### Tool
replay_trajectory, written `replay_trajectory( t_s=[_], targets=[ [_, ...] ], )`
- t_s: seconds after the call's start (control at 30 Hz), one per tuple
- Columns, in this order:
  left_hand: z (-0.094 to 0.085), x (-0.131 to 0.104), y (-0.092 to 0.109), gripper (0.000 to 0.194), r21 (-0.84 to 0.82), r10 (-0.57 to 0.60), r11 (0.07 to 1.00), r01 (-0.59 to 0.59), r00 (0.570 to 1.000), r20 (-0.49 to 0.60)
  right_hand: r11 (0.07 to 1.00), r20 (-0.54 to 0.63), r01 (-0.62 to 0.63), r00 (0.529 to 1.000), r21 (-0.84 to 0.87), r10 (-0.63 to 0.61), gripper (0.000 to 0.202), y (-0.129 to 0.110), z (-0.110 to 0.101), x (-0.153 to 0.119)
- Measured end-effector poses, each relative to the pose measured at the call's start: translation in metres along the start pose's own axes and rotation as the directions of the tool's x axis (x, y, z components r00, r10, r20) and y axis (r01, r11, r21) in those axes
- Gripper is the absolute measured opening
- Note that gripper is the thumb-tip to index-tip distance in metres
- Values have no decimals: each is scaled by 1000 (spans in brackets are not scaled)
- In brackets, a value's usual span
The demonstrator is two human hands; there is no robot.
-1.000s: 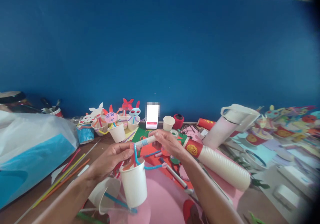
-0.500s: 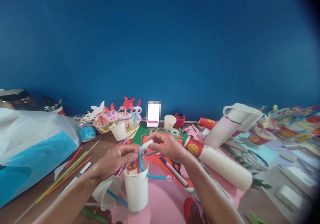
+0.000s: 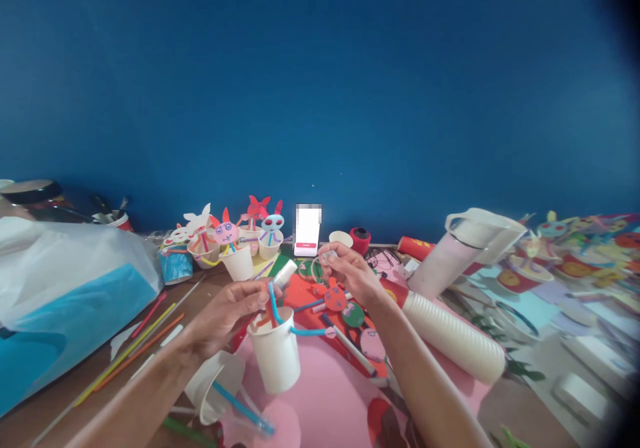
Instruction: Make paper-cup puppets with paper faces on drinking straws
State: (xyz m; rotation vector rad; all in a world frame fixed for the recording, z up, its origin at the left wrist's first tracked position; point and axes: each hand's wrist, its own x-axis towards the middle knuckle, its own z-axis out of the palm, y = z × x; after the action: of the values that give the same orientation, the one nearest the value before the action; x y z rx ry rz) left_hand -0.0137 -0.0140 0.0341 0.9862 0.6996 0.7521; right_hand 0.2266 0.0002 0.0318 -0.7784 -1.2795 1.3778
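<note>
While a plain blue wall point(image 3: 310, 88) fills the view beyond the hands, a crowded brown table point(image 3: 30, 418) spreads beneath them. The left hand point(image 3: 227, 318) pinches a white tube point(image 3: 284, 275) together with the top of a blue stem point(image 3: 274, 305), which rises from an upright paper cup point(image 3: 275, 365) just below the fingers. Apart from it, the right hand point(image 3: 353, 271) has its fingertips closed on a small pale piece point(image 3: 329, 256), too small to identify. Pink paper point(image 3: 333, 375) lies below both hands, and a red sheet point(image 3: 300, 291) between them. Straight ahead, a phone point(image 3: 309, 228) leans upright near the wall. Left of the left hand sit a plastic bag point(image 3: 75, 268) and loose colored sticks point(image 3: 125, 355); beyond that hand stand cups with paper-faced figures point(image 3: 227, 233). Right of the right hand are a stack of cups point(image 3: 453, 338), lying down, and a tilted white pitcher point(image 3: 445, 261).
</note>
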Motion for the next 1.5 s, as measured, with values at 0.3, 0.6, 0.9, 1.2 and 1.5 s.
replay_trajectory(
  t_s=[0.3,0.6,0.9,1.2,1.5],
  targets=[
    [10,0,-4,16,-153,239,957,-245,969,-59,970,152,-204,971,135,183,6,44,33,6],
    [17,4,-19,16,-116,187,974,-192,981,-55,978,294,-207,934,-19,204,30,34,39,0],
    [19,5,-15,26,-53,149,987,-151,988,-51,974,248,-227,943,-6,221,32,47,36,5],
    [21,5,-12,26,-38,180,982,-186,977,-114,978,189,-209,960,-12,208,35,47,33,3],
    [17,5,-12,29,12,201,979,-202,964,-175,982,198,-184,962,-41,188,32,45,35,3]
  ],
)
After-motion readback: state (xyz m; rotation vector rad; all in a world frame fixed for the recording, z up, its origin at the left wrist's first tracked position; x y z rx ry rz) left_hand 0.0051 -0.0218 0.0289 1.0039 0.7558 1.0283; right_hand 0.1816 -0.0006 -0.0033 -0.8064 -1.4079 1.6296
